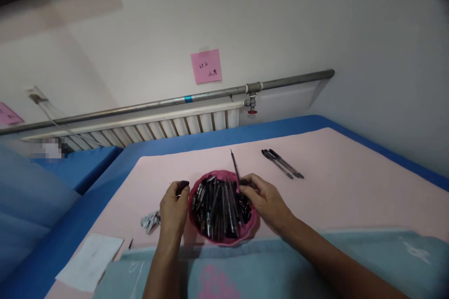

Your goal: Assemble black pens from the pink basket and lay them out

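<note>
My right hand pinches a slim pen by its lower part, its bare narrow tip pointing up and away. Beneath and beside that hand stands a pink scalloped bowl, filled with clear pen barrels and small black pen parts. Just left of the bowl, my left hand is closed with thumb and forefinger around a small black pen cap, partly hidden by the fingers. Several capped pens lie side by side on the pink tabletop, right of the bowl.
A crumpled silvery-grey wad lies left of my left wrist. Nearer are a white paper sheet and a small dark piece. A teal cloth covers the near edge. Behind the blue table border are a radiator and a pipe.
</note>
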`<action>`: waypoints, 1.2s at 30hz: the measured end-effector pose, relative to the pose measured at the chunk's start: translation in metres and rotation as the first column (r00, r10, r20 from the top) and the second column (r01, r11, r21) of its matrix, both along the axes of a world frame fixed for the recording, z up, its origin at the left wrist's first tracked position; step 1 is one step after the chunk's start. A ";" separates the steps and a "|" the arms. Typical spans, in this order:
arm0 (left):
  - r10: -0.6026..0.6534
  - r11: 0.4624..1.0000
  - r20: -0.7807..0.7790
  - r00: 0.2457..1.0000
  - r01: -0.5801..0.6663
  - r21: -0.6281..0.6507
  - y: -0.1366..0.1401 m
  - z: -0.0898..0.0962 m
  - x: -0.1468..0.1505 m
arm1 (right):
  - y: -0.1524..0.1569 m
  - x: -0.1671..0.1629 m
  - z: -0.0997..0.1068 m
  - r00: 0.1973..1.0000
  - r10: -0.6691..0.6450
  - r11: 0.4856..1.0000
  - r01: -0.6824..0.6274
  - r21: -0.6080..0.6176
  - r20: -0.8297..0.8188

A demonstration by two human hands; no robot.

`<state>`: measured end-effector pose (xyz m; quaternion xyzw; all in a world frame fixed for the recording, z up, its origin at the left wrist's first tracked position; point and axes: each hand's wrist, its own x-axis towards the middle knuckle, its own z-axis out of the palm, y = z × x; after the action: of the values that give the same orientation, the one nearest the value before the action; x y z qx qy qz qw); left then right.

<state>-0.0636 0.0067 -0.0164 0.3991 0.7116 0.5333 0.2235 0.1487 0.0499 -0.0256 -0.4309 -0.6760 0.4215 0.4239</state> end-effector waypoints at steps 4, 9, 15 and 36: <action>-0.084 0.995 -0.112 0.990 0.077 -0.065 -0.002 0.002 0.002 | 0.000 0.000 0.001 1.000 0.007 1.000 -0.007 0.004 0.003; -0.135 0.985 -0.252 0.958 0.102 -0.140 -0.002 0.001 0.003 | 0.000 0.000 0.000 1.000 0.000 1.000 -0.001 -0.015 -0.003; -0.251 0.968 -0.563 0.788 0.187 -0.170 -0.006 0.006 0.021 | 0.000 0.000 0.001 1.000 -0.008 1.000 0.008 0.005 0.021; -0.443 0.870 -0.779 0.444 0.004 -0.493 -0.017 0.012 0.065 | -0.005 -0.002 0.008 0.998 -0.010 1.000 0.008 0.029 0.065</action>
<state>0.0014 -0.0100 -0.0044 0.6483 0.7594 0.0513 -0.0201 0.1468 0.0448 -0.0172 -0.4414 -0.6936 0.3953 0.4096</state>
